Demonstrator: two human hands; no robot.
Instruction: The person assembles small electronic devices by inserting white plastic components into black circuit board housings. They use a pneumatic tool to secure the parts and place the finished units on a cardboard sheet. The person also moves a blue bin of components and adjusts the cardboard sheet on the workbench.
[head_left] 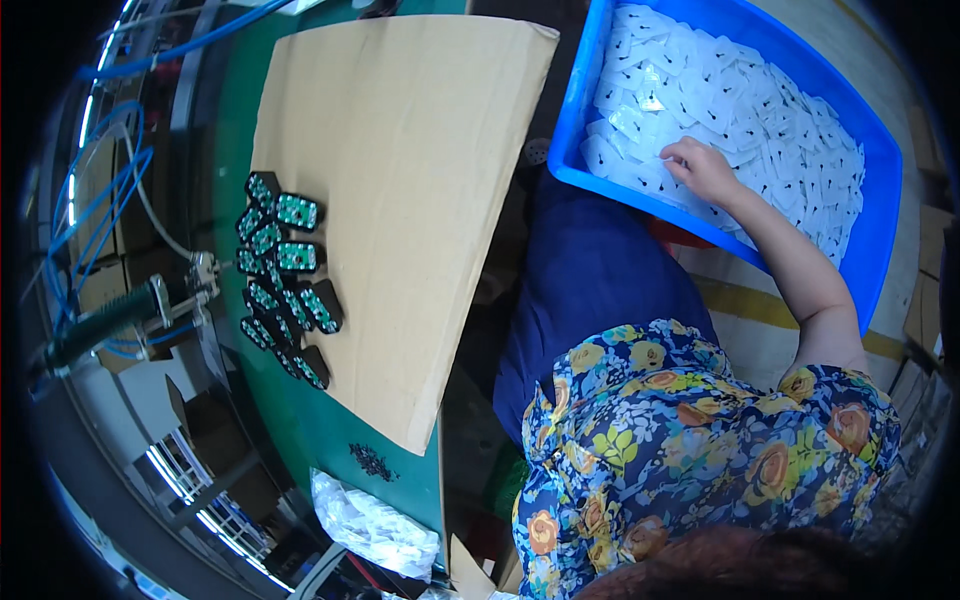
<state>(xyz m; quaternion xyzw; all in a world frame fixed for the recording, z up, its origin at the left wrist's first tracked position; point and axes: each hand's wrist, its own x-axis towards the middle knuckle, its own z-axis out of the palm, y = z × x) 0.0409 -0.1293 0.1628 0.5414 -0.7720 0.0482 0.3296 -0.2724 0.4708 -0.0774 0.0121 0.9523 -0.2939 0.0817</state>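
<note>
White packets (760,120) filled a blue bin (885,225) as the right hand (705,172) hung low over them near the bin's lower-left corner. Thumb and fingers were drawn together, though whether they gripped a packet could not be told; the left hand was out of view. With packets heaped close to the edge nearest the lap (600,260), a hasty sweep could have spilled some, and their overlap could have brought two up at once. To the left, cardboard (400,150) lay on a green worktop (290,425), black units (298,212) crowded along its left edge; a knock could have toppled any leaning ones. Toward the worktop's lower end, dark bits (373,463) lay loose near a plastic bag (375,525), where a careless brush might have scattered them.
</note>
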